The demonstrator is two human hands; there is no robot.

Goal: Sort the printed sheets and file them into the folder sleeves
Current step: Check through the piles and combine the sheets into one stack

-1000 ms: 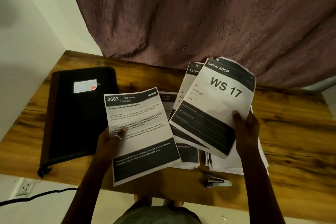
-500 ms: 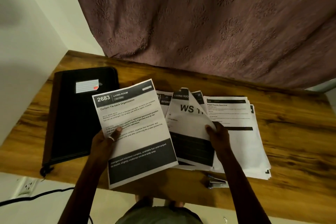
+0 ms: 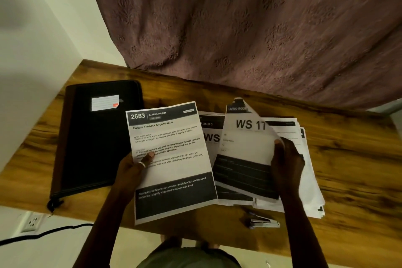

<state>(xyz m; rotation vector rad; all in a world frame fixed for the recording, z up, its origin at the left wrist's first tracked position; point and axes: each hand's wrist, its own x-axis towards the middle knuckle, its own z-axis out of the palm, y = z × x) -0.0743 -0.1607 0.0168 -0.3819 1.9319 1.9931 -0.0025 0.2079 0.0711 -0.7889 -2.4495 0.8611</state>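
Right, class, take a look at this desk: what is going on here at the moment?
A person is sorting printed sheets at a wooden table. The left hand holds the 2683 sheet. The right hand grips the WS 17 sheet, curled, over the paper stack. The black folder lies closed on the left.

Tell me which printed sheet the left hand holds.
The sheet headed 2683 LIVING ROOM, titled Curtain Tie-back Organization, pinched by the left hand. The WS 17 sheet is in the right hand; the other sheets lie stacked.
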